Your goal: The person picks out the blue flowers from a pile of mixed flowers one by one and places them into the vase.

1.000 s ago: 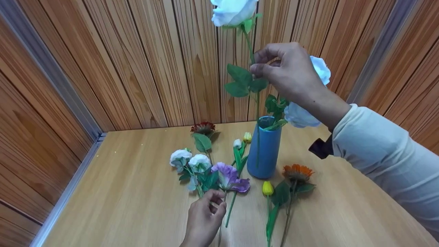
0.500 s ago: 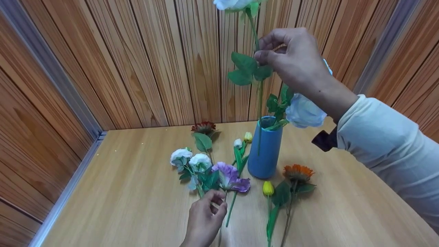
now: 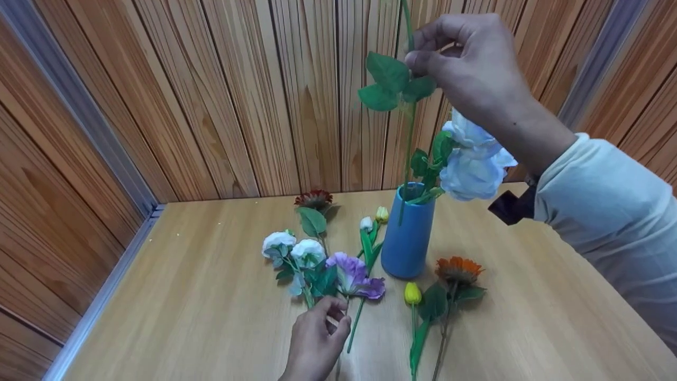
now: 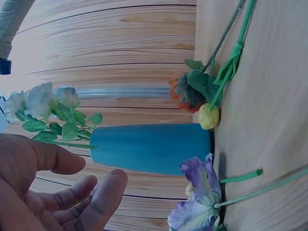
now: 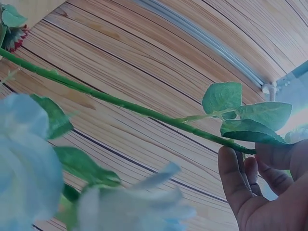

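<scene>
My right hand (image 3: 470, 66) pinches the green stem (image 3: 410, 132) of a white rose between thumb and fingers. The rose's bloom is out of the head view's top; its leaves (image 3: 389, 74) hang just under my fingers. That stem's lower end overlaps the front of the blue vase (image 3: 406, 243), near its mouth. Other white roses (image 3: 472, 172) stand in the vase, leaning right. My left hand (image 3: 317, 333) is low over the table beside the purple flower (image 3: 351, 272). In the left wrist view, its thumb and fingers (image 4: 108, 197) are apart, with nothing between them.
Left on the table (image 3: 185, 296) lie white flowers (image 3: 307, 254) and a dark red flower (image 3: 313, 200). White and pale yellow tulips (image 3: 367, 224) lie left of the vase. A yellow tulip (image 3: 413, 293) and an orange flower (image 3: 459, 270) lie in front. Wood-panelled walls (image 3: 238, 95) stand behind.
My right hand has risen and shifted right with the rose, lifting its bloom out of the head view. The stem's lower end has come up along the vase. My left hand has stayed nearly still.
</scene>
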The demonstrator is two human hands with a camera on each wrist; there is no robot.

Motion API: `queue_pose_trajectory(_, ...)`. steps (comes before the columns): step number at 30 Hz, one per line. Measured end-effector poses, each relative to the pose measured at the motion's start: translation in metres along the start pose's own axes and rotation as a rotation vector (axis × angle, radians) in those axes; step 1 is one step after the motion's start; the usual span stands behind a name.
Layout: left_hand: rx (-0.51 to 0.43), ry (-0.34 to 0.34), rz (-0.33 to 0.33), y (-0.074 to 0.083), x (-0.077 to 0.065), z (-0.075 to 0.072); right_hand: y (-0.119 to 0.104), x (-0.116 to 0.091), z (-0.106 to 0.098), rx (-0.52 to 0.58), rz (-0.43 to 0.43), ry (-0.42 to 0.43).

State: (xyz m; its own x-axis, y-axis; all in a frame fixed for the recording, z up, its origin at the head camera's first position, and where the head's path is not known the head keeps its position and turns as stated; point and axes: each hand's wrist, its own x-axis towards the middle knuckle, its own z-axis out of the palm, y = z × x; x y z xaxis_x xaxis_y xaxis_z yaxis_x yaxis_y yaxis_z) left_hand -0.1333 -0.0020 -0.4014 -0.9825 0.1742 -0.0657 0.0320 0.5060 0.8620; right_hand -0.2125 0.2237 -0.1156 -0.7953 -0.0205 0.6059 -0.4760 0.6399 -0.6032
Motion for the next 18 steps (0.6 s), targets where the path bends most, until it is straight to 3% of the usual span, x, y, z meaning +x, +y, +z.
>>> queue_pose_trajectory(5, 0.005, -0.010, -0.005, 0.002, 0.002, 0.000, -0.006, 0.003, -0.007, -0.015, -0.017, 0.027)
queue_pose_trajectory(18, 0.016, -0.025, -0.071, 0.003, 0.004, 0.003, 0.003, 0.013, -0.010, 0.071, 0.009, 0.065)
